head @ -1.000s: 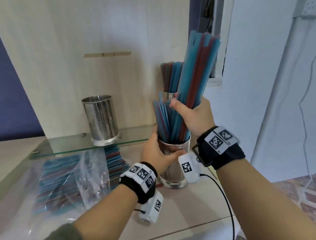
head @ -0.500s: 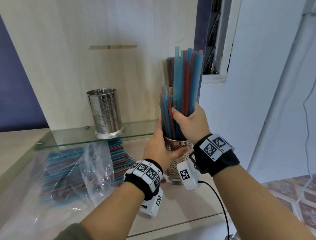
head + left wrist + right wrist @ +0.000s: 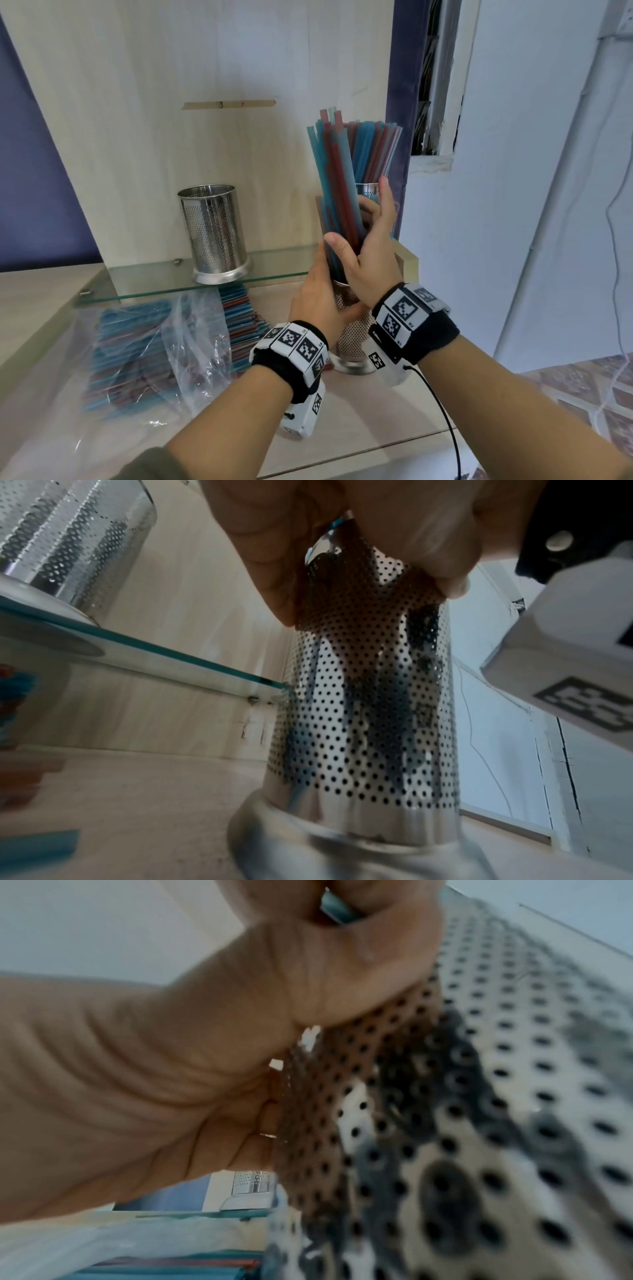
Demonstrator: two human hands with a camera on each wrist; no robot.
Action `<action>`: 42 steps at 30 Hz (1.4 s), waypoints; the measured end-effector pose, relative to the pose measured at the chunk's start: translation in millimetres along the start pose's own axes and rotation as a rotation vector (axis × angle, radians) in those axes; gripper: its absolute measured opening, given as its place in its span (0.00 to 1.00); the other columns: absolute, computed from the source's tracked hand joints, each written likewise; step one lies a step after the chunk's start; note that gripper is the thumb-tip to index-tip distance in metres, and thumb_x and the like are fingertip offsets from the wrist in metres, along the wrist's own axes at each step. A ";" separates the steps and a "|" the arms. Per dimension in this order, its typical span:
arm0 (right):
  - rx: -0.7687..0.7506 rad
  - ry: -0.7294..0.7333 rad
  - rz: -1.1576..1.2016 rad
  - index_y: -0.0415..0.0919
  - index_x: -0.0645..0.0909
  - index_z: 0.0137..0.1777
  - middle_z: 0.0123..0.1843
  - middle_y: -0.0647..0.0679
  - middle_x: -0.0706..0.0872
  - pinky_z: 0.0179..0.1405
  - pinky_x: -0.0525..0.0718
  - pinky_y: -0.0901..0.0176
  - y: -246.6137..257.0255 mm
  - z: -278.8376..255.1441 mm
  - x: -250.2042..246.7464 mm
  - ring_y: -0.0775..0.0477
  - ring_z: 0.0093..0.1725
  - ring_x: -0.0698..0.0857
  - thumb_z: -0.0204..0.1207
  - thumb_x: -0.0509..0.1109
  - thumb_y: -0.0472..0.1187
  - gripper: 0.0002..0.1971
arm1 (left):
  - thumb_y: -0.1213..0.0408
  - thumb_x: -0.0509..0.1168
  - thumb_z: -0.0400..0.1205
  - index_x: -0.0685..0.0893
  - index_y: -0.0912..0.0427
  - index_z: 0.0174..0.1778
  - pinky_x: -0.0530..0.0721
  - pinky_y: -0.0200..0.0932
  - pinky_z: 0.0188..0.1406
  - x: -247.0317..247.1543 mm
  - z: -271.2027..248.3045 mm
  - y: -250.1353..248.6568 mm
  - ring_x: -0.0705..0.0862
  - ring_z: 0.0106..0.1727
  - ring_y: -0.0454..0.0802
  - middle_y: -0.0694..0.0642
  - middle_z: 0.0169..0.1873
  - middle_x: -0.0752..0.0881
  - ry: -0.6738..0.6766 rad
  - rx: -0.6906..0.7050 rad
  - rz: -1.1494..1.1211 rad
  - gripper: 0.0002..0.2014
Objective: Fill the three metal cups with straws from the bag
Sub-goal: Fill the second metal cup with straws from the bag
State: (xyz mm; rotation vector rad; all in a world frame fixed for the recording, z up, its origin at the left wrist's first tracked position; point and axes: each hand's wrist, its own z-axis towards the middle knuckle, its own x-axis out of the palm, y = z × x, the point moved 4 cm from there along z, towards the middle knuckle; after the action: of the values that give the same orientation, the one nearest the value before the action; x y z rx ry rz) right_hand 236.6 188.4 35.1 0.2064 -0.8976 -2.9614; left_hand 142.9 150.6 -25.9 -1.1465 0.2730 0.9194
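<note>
1. The right hand (image 3: 368, 253) has its fingers (image 3: 386, 202) spread almost straight, cupping the bundle of straws (image 3: 337, 192) from the right just above the rim of the near cup (image 3: 352, 334); the thumb crosses in front of the bundle.
2. The left hand (image 3: 317, 301) wraps the near cup's upper wall from the left, thumb curled round the front — the left wrist view shows it pressed to the perforated metal.
3. The near cup stands on the table (image 3: 359, 421); its straws stand nearly upright, a few taller than the rest.
4. Behind the near cup is a second cup already full, I think, though mostly hidden. Left of it, on the glass shelf (image 3: 154, 277), the third cup (image 3: 214, 233) looks empty.
5. Further left of the near cup lies the bag (image 3: 144, 346), straws inside.
6. Step in hand: settling the load. Next — release, then fetch another handful from the bag for the third cup.
</note>
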 end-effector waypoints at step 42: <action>-0.114 0.252 -0.443 0.49 0.84 0.58 0.35 0.60 0.84 0.36 0.74 0.74 33.9 79.8 -31.7 0.60 0.30 0.81 0.76 0.72 0.45 0.11 | 0.37 0.78 0.62 0.53 0.43 0.82 0.80 0.54 0.67 3.5 5.5 10.6 0.79 0.69 0.45 0.43 0.68 0.79 0.023 0.052 -0.028 0.56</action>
State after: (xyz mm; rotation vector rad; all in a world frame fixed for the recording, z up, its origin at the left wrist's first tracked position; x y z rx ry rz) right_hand 256.9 206.5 123.3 0.8547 -0.7269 -3.2547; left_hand 135.7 158.2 -32.7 -1.1109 0.2975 0.8704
